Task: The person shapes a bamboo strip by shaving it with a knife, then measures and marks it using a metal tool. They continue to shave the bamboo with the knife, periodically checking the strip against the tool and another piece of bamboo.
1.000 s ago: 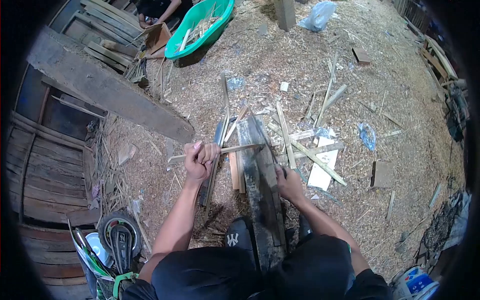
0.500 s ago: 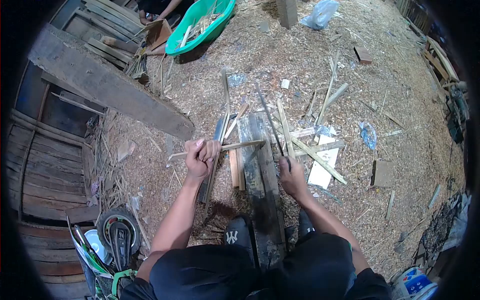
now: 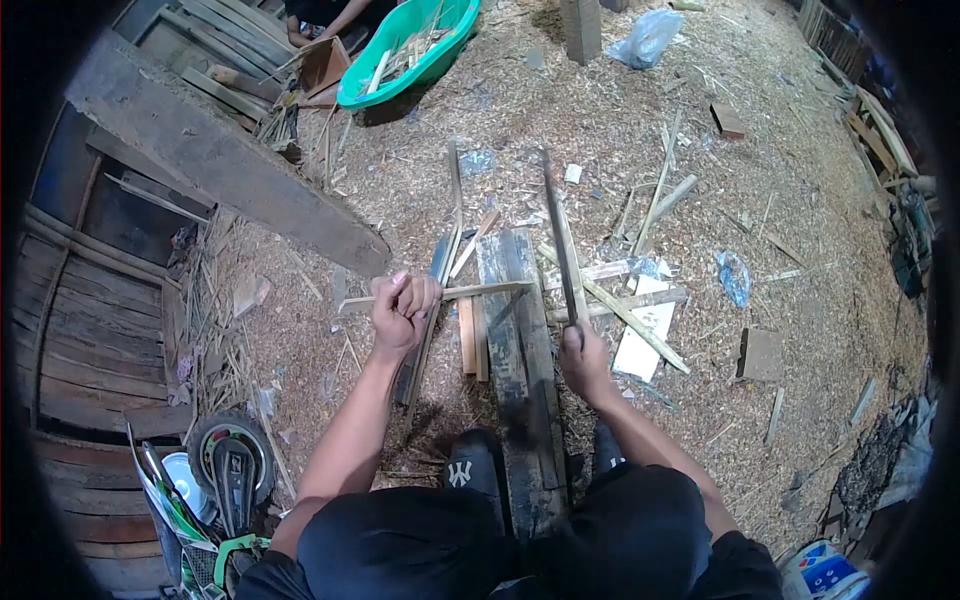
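My left hand [image 3: 402,313] is closed around a thin bamboo strip [image 3: 480,291] that lies crosswise, its far end resting on the dark wooden plank [image 3: 522,330] between my knees. My right hand [image 3: 582,360] grips the handle of a long dark blade [image 3: 560,240], which is raised and points away from me, above and to the right of the plank. The blade is clear of the strip.
Sawdust and split bamboo strips [image 3: 622,310] cover the ground. A green tub [image 3: 405,50] of strips sits at the far left, with another person's arm [image 3: 325,22] beside it. A heavy beam [image 3: 215,160] lies at left, a wheel [image 3: 230,465] near my left leg.
My right hand has lifted the blade from low on the plank up and away, so that it now points forward. My left hand kept the strip in place.
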`<action>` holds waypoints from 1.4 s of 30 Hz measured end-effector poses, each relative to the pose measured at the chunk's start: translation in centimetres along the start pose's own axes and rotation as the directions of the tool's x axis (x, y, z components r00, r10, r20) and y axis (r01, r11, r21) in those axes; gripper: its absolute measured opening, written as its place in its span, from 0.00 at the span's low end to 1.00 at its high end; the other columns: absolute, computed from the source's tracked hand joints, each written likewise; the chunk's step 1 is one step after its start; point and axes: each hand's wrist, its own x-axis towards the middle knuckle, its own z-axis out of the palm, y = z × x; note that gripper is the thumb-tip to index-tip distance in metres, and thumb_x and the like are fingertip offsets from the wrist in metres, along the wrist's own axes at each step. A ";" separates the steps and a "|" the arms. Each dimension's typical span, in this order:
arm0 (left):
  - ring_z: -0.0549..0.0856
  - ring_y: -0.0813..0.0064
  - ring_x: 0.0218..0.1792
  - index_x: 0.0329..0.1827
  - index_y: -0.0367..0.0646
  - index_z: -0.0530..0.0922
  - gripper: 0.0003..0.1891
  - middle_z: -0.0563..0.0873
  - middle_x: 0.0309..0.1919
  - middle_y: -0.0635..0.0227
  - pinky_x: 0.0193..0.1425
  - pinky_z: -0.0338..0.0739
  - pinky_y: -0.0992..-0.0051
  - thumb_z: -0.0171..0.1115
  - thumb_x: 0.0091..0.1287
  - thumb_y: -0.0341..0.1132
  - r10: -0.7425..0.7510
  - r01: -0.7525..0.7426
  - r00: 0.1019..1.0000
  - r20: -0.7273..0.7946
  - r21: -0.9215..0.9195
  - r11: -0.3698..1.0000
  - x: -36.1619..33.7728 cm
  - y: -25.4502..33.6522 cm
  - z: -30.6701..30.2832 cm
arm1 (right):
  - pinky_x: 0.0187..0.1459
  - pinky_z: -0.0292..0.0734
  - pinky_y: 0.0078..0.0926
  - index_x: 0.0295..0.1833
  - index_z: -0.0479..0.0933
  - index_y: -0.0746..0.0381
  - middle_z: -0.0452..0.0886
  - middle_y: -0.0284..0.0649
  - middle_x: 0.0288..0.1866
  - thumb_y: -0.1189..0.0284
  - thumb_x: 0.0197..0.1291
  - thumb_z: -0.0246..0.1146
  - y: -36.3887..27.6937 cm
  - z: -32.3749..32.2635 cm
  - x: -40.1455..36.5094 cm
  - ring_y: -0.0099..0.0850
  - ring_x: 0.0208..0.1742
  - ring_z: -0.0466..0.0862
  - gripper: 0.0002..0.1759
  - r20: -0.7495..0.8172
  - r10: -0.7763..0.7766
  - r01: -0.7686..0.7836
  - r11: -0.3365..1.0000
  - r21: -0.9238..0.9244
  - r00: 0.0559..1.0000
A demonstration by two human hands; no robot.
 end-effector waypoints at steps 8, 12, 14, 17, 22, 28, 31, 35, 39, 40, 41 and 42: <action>0.59 0.75 0.14 0.12 0.50 0.54 0.25 0.58 0.08 0.72 0.31 0.61 0.69 0.44 0.73 0.39 0.025 -0.025 1.000 0.006 -0.019 1.000 0.1 0.1 0.8 | 0.34 0.75 0.43 0.38 0.78 0.70 0.78 0.54 0.24 0.45 0.75 0.48 0.1 -0.2 0.0 0.40 0.28 0.82 0.35 0.114 0.176 -0.157 0.975 -0.160 0.978; 0.58 0.75 0.15 0.12 0.51 0.54 0.26 0.57 0.09 0.73 0.31 0.61 0.70 0.43 0.74 0.41 0.045 -0.046 0.998 0.039 0.035 0.998 0.0 0.1 0.6 | 0.33 0.73 0.40 0.35 0.75 0.69 0.74 0.50 0.20 0.47 0.76 0.48 -0.2 0.3 -0.6 0.39 0.25 0.77 0.34 0.057 -0.062 0.055 0.993 0.108 0.996; 0.58 0.75 0.15 0.13 0.51 0.54 0.26 0.57 0.09 0.73 0.31 0.61 0.70 0.43 0.74 0.42 0.046 -0.048 0.998 0.045 0.037 0.998 0.0 0.3 0.4 | 0.33 0.73 0.40 0.35 0.75 0.69 0.75 0.49 0.20 0.48 0.76 0.48 2.0 1.8 -0.5 0.39 0.24 0.78 0.33 0.013 -0.072 0.072 0.997 0.006 0.997; 0.58 0.74 0.15 0.13 0.51 0.54 0.26 0.57 0.09 0.73 0.32 0.61 0.69 0.42 0.74 0.42 0.034 -0.034 0.999 0.037 -0.014 0.999 0.0 -0.1 -0.6 | 0.31 0.73 0.39 0.36 0.77 0.71 0.77 0.49 0.20 0.50 0.76 0.50 1.1 0.7 0.6 0.38 0.24 0.79 0.32 0.213 0.283 -0.225 0.939 -0.261 0.935; 0.60 0.73 0.17 0.12 0.52 0.53 0.27 0.57 0.10 0.73 0.33 0.62 0.69 0.40 0.75 0.43 -0.011 0.011 1.000 0.020 0.001 1.000 -0.1 0.0 -0.9 | 0.28 0.72 0.35 0.38 0.78 0.71 0.74 0.44 0.18 0.50 0.77 0.49 -0.6 0.9 0.0 0.32 0.22 0.76 0.32 0.013 0.053 -0.055 0.992 0.113 0.998; 0.60 0.73 0.17 0.12 0.52 0.53 0.26 0.58 0.09 0.73 0.35 0.62 0.69 0.41 0.74 0.43 -0.008 0.009 0.999 0.049 -0.013 1.000 0.0 0.1 -0.6 | 0.30 0.74 0.38 0.34 0.79 0.69 0.72 0.46 0.16 0.47 0.75 0.51 0.7 0.1 1.4 0.35 0.22 0.77 0.33 0.049 0.225 -0.203 0.938 -0.281 0.973; 0.61 0.73 0.17 0.12 0.52 0.54 0.26 0.58 0.09 0.72 0.35 0.62 0.69 0.41 0.74 0.43 -0.012 0.012 0.999 0.049 -0.001 1.000 -0.1 0.1 -0.6 | 0.29 0.72 0.37 0.34 0.79 0.67 0.72 0.46 0.16 0.51 0.76 0.50 -0.5 -0.4 0.7 0.36 0.21 0.76 0.30 0.028 0.228 -0.225 0.971 -0.084 0.973; 0.61 0.73 0.17 0.12 0.52 0.54 0.26 0.58 0.09 0.72 0.35 0.62 0.69 0.42 0.73 0.42 -0.008 0.006 0.999 0.048 0.038 0.999 -0.4 0.5 0.1 | 0.32 0.75 0.38 0.41 0.82 0.68 0.76 0.51 0.19 0.51 0.76 0.49 0.9 1.3 -0.2 0.40 0.23 0.79 0.30 0.099 0.137 -0.137 0.991 -0.009 0.986; 0.61 0.74 0.17 0.13 0.51 0.53 0.25 0.58 0.09 0.72 0.35 0.62 0.69 0.42 0.73 0.41 0.010 -0.008 0.998 0.055 -0.025 1.000 -0.3 0.0 -0.3 | 0.38 0.77 0.48 0.39 0.82 0.72 0.81 0.59 0.26 0.50 0.76 0.50 1.5 0.5 0.9 0.49 0.28 0.82 0.33 0.141 0.298 -0.248 0.924 -0.292 0.944; 0.61 0.74 0.17 0.13 0.51 0.53 0.25 0.58 0.09 0.72 0.35 0.62 0.69 0.42 0.73 0.41 0.016 -0.015 0.998 0.061 -0.025 1.000 0.2 0.1 -0.1 | 0.40 0.76 0.50 0.37 0.82 0.73 0.82 0.61 0.27 0.50 0.76 0.50 0.6 -0.1 1.1 0.51 0.29 0.83 0.34 0.106 0.259 -0.224 0.939 -0.262 0.960; 0.61 0.74 0.17 0.13 0.51 0.53 0.25 0.58 0.10 0.72 0.34 0.62 0.69 0.43 0.73 0.41 0.016 -0.016 0.998 0.058 -0.004 1.000 0.0 0.2 0.0 | 0.35 0.75 0.45 0.34 0.79 0.71 0.79 0.55 0.23 0.49 0.75 0.50 -0.2 -0.2 1.0 0.46 0.26 0.80 0.34 0.106 0.261 -0.240 0.954 -0.178 0.959; 0.61 0.74 0.17 0.13 0.51 0.53 0.25 0.58 0.10 0.72 0.34 0.61 0.69 0.43 0.73 0.41 0.012 -0.013 0.999 0.050 0.016 1.000 -0.3 0.1 0.0 | 0.35 0.75 0.45 0.34 0.79 0.71 0.79 0.55 0.23 0.49 0.75 0.50 -0.7 0.0 0.8 0.46 0.26 0.80 0.34 0.112 0.272 -0.250 0.952 -0.177 0.956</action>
